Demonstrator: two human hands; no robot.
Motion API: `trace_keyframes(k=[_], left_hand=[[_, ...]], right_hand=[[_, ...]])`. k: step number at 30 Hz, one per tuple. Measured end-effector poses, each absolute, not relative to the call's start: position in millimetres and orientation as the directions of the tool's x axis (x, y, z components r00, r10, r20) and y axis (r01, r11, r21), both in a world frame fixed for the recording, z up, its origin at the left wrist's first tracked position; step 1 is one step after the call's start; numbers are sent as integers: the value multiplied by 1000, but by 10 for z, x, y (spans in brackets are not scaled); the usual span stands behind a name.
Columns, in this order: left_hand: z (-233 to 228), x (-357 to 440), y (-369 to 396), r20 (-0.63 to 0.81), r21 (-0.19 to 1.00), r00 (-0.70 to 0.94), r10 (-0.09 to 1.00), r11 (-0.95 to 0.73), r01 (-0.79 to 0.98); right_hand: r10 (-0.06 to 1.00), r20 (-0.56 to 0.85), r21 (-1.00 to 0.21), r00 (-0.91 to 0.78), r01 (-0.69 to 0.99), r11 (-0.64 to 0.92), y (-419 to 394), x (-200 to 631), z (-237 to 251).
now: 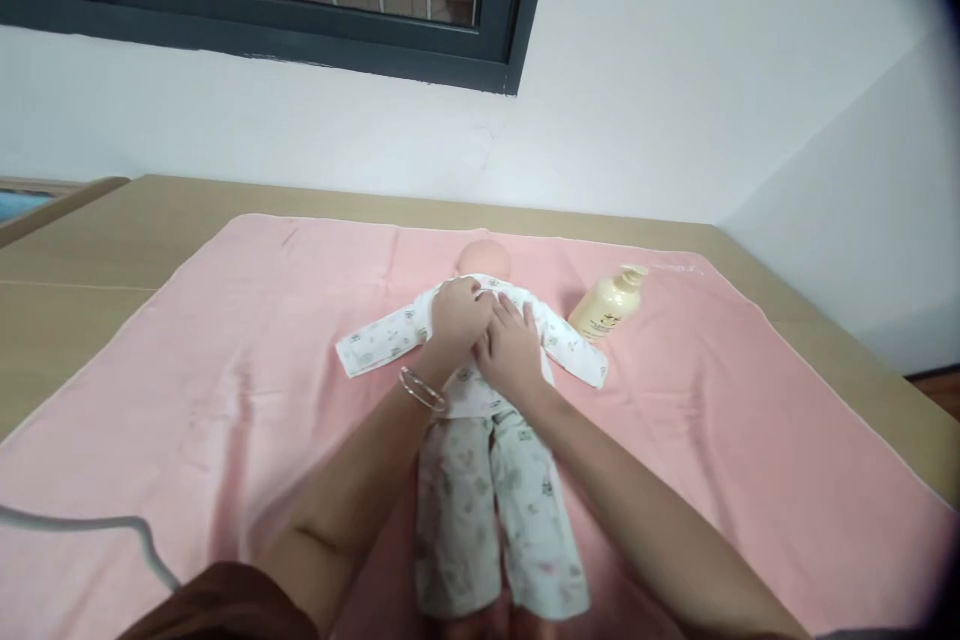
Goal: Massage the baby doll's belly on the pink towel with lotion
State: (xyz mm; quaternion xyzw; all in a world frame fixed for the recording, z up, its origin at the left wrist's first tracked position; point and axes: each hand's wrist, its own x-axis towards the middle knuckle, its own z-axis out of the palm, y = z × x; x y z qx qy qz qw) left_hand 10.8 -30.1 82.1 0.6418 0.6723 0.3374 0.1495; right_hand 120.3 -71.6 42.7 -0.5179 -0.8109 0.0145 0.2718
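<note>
A baby doll (484, 260) lies on its back on a pink towel (225, 350), dressed in a white printed top (382, 335) and matching trousers (487, 520). Both of my hands rest on the doll's chest. My left hand (457, 315), with bangles at the wrist, presses on the top near the collar, fingers curled on the fabric. My right hand (512, 345) lies flat beside it, fingers spread on the top's front. Whether either hand pinches the cloth cannot be told.
A cream pump bottle (606, 305) lies on the towel to the right of the doll's arm. The towel covers a tan table (90, 260) set against a white wall under a dark-framed window. A grey cable (90, 525) crosses the lower left.
</note>
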Motion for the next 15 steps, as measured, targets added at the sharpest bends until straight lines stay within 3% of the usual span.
trace_keyframes(k=[8,15], left_hand=[[993,-159,-295,48,837,117,992,-104,538],[1023,-233,-272,-2,921,179,984,-68,384]], right_hand=[[815,452,-193,-363,852,487,-744,1209,331],[788,434,-133,-436,834,535,-756,1172,362]])
